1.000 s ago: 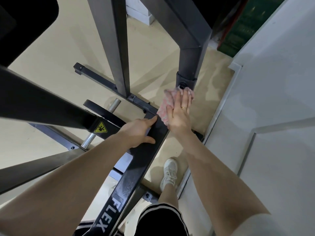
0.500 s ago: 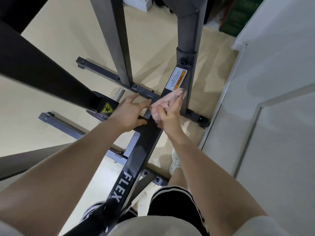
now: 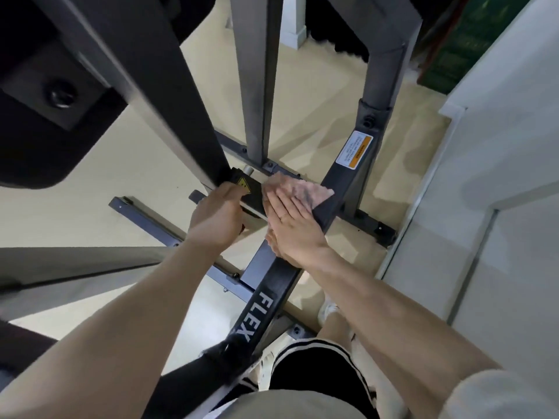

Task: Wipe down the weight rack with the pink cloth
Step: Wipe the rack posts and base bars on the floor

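Fingers [image 3: 279, 198] of the right hand [image 3: 292, 225] lie straight, together, pressing the pink cloth [image 3: 305, 189] on the weight rack [image 3: 338, 189].

Both my forearms reaching forward and down, left hand [image 3: 216, 217] curled with knuckles up, gripping, right hand [image 3: 292, 225] just beside it, palm down, fingers [image 3: 282, 198] straight and together, pressing flat, a ring on one finger

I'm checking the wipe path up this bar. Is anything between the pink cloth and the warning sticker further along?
Nothing visible. The right hand presses the cloth flat on the bar, and the bar is bare from there to the sticker. The left hand grips a part off to the side.
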### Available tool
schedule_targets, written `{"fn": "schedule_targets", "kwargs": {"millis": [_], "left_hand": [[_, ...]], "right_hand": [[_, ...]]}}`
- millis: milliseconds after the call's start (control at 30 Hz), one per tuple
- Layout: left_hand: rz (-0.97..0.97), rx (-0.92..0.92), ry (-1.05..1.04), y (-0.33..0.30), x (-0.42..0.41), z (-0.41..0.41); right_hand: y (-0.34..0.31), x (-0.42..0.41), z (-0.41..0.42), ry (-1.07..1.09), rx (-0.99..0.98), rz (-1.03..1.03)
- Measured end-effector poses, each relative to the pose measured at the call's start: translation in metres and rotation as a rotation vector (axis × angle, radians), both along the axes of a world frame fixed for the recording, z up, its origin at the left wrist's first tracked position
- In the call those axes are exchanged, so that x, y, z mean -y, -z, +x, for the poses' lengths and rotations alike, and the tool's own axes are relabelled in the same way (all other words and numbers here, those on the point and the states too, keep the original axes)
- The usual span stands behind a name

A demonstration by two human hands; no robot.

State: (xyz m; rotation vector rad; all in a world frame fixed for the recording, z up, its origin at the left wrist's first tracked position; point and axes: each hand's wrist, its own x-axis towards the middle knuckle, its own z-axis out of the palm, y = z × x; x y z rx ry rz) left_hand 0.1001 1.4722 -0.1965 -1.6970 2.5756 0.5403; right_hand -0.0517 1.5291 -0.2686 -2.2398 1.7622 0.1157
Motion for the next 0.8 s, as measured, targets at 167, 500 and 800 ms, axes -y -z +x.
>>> {"fn": "schedule_targets", "kwargs": {"millis": [167, 500, 800], "left_hand": [[0.072, 0.041, -0.175, 0.005, -0.002, 0.017], [0.116, -0.027, -0.3, 0.001, 0.007, 0.015], [0.22, -0.051, -0.303, -0.013, 0.005, 0.018]], "right_hand": [[-0.013, 0.035, 0.007, -0.206, 0.02, -0.089], [-0.009, 0.051, 0.012, -0.504, -0.026, -0.159], [-0.007, 0.023, -0.004, -0.161, 0.205, 0.064]]}}
